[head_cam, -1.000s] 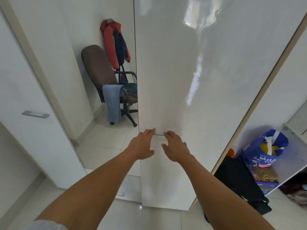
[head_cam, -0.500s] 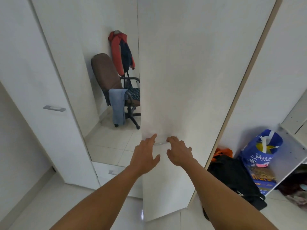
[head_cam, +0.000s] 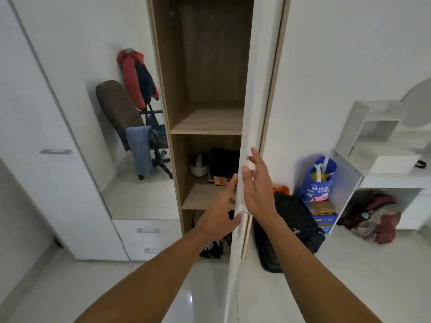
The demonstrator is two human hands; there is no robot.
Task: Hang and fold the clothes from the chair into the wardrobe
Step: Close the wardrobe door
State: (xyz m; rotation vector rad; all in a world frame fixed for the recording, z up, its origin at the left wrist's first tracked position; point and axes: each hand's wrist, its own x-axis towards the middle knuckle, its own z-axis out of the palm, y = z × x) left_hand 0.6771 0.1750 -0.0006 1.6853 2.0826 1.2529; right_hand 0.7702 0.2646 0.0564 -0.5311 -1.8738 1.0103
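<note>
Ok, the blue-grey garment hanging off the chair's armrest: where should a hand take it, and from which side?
Take the blue-grey garment at its top fold, where it drapes over the armrest of the chair, and lift upward. Probably come from the open floor side in front, since the chair back and wall block the rear. Its loose lower end hangs free, so gripping there would only drag it.

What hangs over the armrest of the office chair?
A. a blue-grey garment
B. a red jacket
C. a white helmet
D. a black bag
A: a blue-grey garment is draped over the armrest of the chair; the red jacket hangs behind it, on the wall.
</note>
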